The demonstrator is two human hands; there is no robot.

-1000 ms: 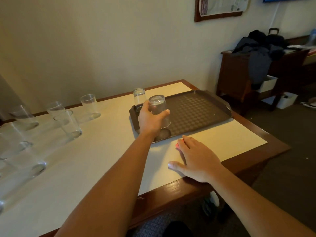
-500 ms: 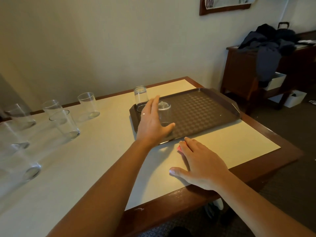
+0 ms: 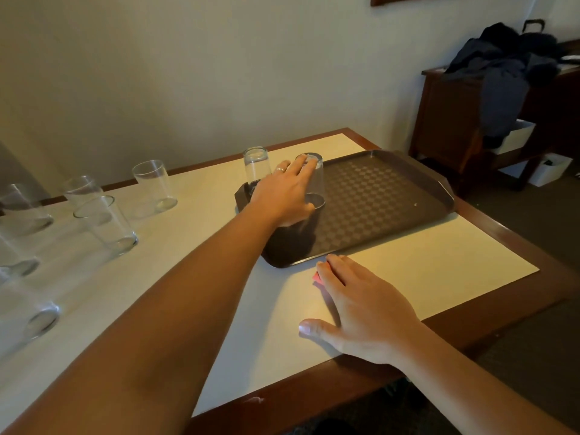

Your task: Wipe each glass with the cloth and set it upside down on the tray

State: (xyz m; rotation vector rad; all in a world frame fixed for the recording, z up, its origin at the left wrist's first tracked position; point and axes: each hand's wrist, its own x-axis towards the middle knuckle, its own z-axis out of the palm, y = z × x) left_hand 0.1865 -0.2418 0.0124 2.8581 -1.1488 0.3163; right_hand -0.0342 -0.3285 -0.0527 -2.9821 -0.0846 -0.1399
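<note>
Left hand (image 3: 284, 196) open, touching upturned glass (image 3: 314, 180)

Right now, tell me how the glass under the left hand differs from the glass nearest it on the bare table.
The glass on the tray stands upside down; the glass on the table stands rim up. The left hand touches the first; nothing touches the second. The first sits on the brown tray. Both are clear tumblers.
</note>
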